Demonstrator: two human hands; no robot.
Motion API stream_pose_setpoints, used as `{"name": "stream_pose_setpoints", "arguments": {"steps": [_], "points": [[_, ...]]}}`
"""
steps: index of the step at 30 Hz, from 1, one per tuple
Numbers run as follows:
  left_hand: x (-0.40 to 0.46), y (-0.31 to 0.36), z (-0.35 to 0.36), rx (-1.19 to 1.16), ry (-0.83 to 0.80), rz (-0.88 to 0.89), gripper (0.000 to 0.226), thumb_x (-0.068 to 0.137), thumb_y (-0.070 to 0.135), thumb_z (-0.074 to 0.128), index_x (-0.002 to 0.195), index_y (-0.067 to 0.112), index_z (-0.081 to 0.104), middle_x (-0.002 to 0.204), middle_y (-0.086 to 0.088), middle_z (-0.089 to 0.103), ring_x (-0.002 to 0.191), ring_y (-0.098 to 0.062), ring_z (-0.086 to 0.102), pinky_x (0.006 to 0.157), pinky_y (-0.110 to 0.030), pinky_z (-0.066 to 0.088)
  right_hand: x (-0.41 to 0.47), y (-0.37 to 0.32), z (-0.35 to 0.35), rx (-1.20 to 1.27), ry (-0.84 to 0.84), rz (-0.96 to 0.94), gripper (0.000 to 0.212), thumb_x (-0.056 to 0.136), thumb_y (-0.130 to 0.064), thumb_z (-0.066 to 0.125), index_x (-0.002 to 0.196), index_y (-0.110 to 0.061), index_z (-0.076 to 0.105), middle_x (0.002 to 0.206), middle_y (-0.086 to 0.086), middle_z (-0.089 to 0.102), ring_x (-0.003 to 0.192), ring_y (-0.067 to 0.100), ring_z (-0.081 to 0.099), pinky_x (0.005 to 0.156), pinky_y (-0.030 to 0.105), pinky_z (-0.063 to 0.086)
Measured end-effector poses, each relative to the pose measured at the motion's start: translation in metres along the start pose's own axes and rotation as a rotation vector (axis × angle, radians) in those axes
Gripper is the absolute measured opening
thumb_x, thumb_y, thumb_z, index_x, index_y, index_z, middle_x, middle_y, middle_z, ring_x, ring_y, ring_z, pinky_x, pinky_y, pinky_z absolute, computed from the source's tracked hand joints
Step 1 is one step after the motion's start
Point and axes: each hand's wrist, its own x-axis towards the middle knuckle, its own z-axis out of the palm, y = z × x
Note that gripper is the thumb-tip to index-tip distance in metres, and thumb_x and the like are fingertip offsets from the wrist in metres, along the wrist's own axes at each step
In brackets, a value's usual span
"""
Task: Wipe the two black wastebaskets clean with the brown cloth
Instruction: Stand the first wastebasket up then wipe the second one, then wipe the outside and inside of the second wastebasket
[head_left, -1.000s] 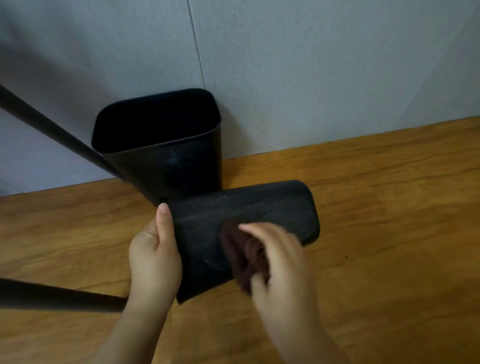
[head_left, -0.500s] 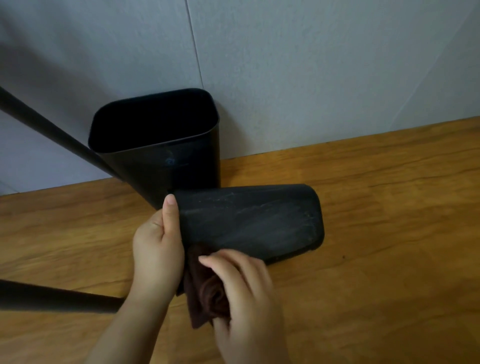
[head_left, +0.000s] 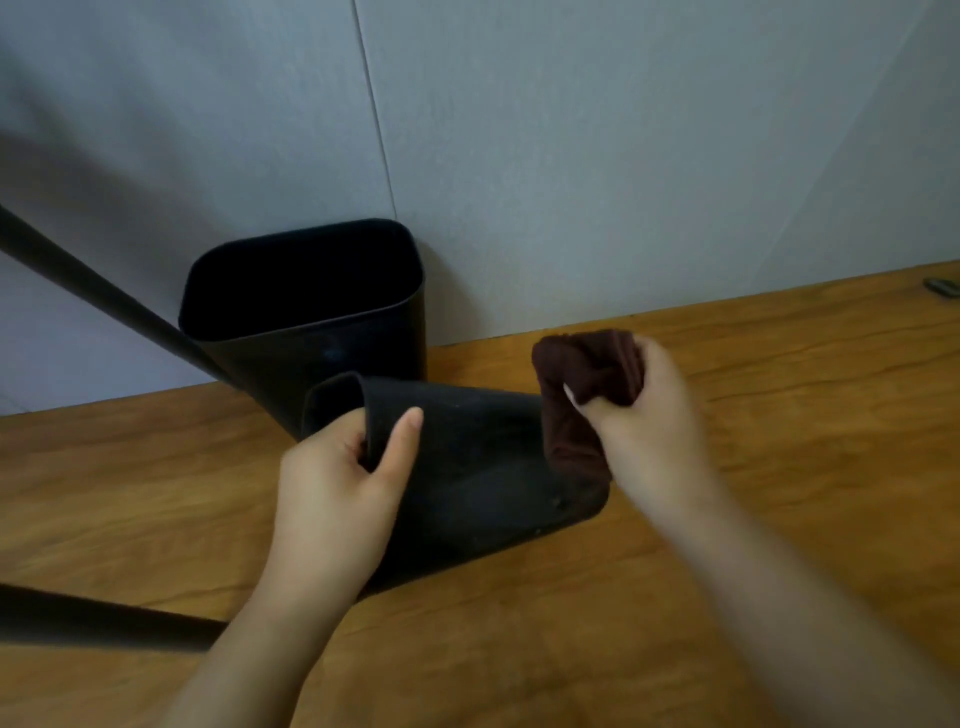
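Left hand (head_left: 337, 483) grip pinches the rim of the tipped wastebasket (head_left: 483, 467), thumb outside, fingers inside; right hand (head_left: 644, 410) grip is bunched round the brown cloth (head_left: 576, 384), pressed at the basket's base end, 3 o'clock side. Basket lies on its side mid-bench (head_left: 753, 519); upright wastebasket (head_left: 311, 332) at 11 o'clock, against the wall (head_left: 571, 156). Step: likely wiping first basket's base. Next: finish remaining faces, then the second basket.
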Motion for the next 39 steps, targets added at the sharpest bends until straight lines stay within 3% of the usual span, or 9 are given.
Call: {"name": "stream_pose_setpoints", "arguments": {"steps": [3,5,11,15,19,24,27,33,39], "points": [[0.002,0.013,0.005,0.116,-0.067,0.120,0.034,0.091,0.049,0.047,0.079,0.023,0.065,0.073,0.001,0.067,0.069,-0.009,0.064,0.064,-0.042,0.054,0.023,-0.031,-0.032,0.154,-0.100,0.133,0.038,0.084,-0.011,0.072,0.119,-0.021,0.059,0.110,-0.004,0.068,0.101,0.014,0.064,0.083,0.028,0.052],[0.006,0.024,0.009,0.193,-0.123,0.156,0.037,0.089,0.050,0.043,0.077,0.022,0.063,0.069,0.001,0.065,0.064,-0.011,0.062,0.063,-0.043,0.052,0.028,-0.045,-0.055,0.274,-0.143,0.208,0.040,0.084,-0.009,0.071,0.122,-0.019,0.062,0.110,0.001,0.072,0.099,0.020,0.069,0.084,0.035,0.055],[0.022,0.059,0.027,0.517,-0.322,0.253,0.032,0.094,0.046,0.047,0.072,0.024,0.053,0.062,0.003,0.056,0.054,-0.010,0.054,0.053,-0.025,0.047,0.017,-0.058,-0.110,0.585,-0.262,0.344,0.034,0.083,-0.012,0.062,0.117,-0.011,0.066,0.105,0.009,0.075,0.087,0.019,0.074,0.062,0.027,0.057],[0.024,0.081,0.045,0.647,-0.521,0.316,0.029,0.097,0.046,0.044,0.076,0.028,0.051,0.069,0.006,0.057,0.059,-0.005,0.055,0.055,-0.017,0.047,0.006,-0.053,-0.122,0.746,-0.264,0.445,0.030,0.085,-0.016,0.059,0.114,-0.011,0.065,0.105,0.009,0.075,0.088,0.019,0.073,0.074,0.032,0.052],[0.023,0.096,0.064,0.801,-0.699,0.380,0.030,0.099,0.046,0.038,0.093,0.022,0.057,0.083,0.005,0.062,0.072,-0.009,0.061,0.070,-0.028,0.056,0.004,-0.049,-0.116,0.810,-0.249,0.473,0.032,0.081,-0.016,0.061,0.111,-0.010,0.066,0.101,0.010,0.075,0.086,0.021,0.074,0.079,0.035,0.049],[0.018,0.105,0.079,0.997,-0.876,0.481,0.030,0.101,0.042,0.035,0.105,0.019,0.054,0.091,-0.001,0.062,0.078,-0.017,0.061,0.076,-0.039,0.055,0.009,-0.048,-0.109,0.831,-0.253,0.459,0.038,0.079,-0.018,0.063,0.115,-0.009,0.066,0.108,0.010,0.074,0.092,0.021,0.073,0.081,0.034,0.052],[0.017,0.103,0.083,1.083,-0.909,0.534,0.027,0.102,0.038,0.035,0.109,0.018,0.050,0.092,-0.003,0.061,0.078,-0.019,0.060,0.075,-0.039,0.055,0.010,-0.049,-0.106,0.893,-0.271,0.438,0.037,0.084,-0.015,0.060,0.120,-0.007,0.064,0.111,0.011,0.072,0.094,0.022,0.072,0.069,0.030,0.058],[0.024,0.083,0.092,1.244,-0.852,0.713,0.031,0.104,0.033,0.030,0.114,0.011,0.049,0.093,-0.008,0.063,0.078,-0.027,0.059,0.064,-0.037,0.048,0.010,-0.047,-0.094,0.927,-0.284,0.423,0.037,0.088,-0.009,0.060,0.124,-0.014,0.062,0.114,0.012,0.071,0.098,0.027,0.071,0.065,0.030,0.059],[0.016,0.072,0.096,1.232,-0.881,0.720,0.031,0.105,0.026,0.032,0.123,0.005,0.046,0.105,-0.015,0.063,0.089,-0.034,0.058,0.066,-0.038,0.042,0.010,-0.051,-0.089,0.826,-0.318,0.331,0.050,0.079,-0.024,0.069,0.127,-0.025,0.056,0.118,0.005,0.070,0.102,0.023,0.070,0.074,0.034,0.059]]}}
